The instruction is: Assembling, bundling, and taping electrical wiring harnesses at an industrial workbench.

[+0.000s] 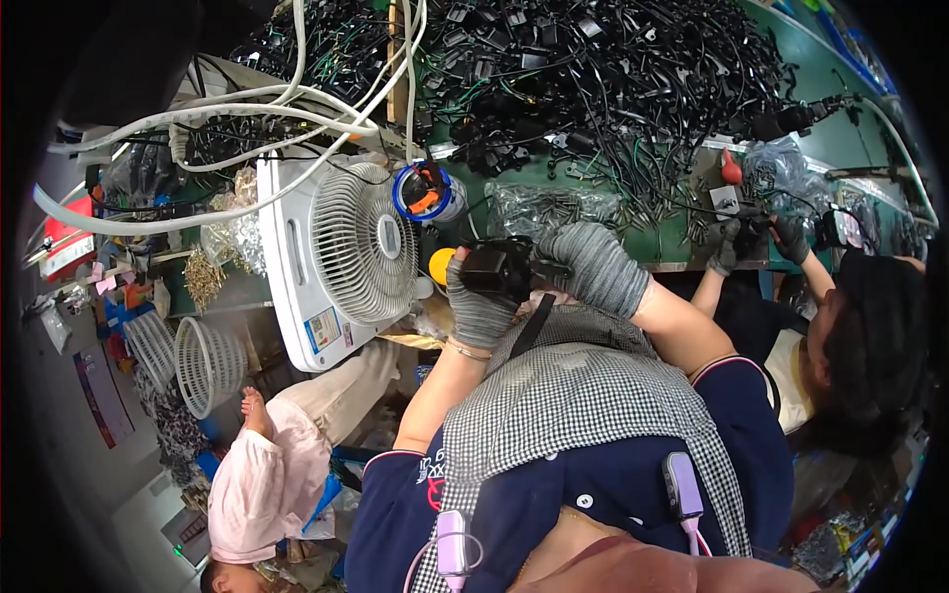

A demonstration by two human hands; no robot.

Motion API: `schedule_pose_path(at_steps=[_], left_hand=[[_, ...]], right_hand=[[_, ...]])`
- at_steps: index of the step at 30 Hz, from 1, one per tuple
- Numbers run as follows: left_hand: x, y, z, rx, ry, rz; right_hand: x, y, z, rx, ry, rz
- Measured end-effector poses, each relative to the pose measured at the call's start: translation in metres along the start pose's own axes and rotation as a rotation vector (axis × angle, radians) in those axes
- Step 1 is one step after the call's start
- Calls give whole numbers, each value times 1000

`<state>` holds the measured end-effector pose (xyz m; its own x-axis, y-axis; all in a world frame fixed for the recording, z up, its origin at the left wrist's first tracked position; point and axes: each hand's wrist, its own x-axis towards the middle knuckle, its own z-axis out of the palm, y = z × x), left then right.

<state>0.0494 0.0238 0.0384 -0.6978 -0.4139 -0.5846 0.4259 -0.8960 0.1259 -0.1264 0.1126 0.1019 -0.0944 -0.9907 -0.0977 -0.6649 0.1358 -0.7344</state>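
In front of my apron I hold a black boxy part (pixel 497 269); its exact kind does not show. My left hand (pixel 481 314), in a grey knitted glove with bare fingertips, is closed round its left side. From the right my right hand (pixel 598 267), gloved likewise, reaches to the same part with curled, dark-looking fingers; it appears to grip its right end. Just beyond lies a clear plastic bag (pixel 544 210) on the green bench (pixel 672 242). A yellow round lid (pixel 442 265) is beside my left hand, and a blue-rimmed tub (pixel 431 193) with something orange inside stands behind it.
A white fan (pixel 346 247) stands to the left, with pale cables (pixel 247 104) looping above. A big heap of black levers and wires (pixel 593 79) covers the bench's far side. At right a co-worker's gloved hands (pixel 756 240) work; another person in pink (pixel 262 489) is at lower left.
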Motion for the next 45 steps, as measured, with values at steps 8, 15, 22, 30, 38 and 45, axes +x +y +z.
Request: schedule_pose_path(at_steps=[8, 15, 22, 30, 38, 45], left_hand=[[-5, -5, 9, 15, -66, -113], [-2, -5, 13, 7, -151, -143], [4, 0, 0, 50, -175, -61], [-4, -4, -1, 66, -28, -76], [-7, 8, 7, 351, -122, -277], [-10, 13, -7, 306, -189, -503]], right_hand=[[-8, 8, 6, 177, 104, 25], [-10, 6, 12, 447, 89, 176], [-23, 18, 18, -98, 236, 115], [-19, 7, 19, -179, 133, 172], [-18, 2, 11, -133, 30, 131], [-30, 18, 37, 42, -48, 223]])
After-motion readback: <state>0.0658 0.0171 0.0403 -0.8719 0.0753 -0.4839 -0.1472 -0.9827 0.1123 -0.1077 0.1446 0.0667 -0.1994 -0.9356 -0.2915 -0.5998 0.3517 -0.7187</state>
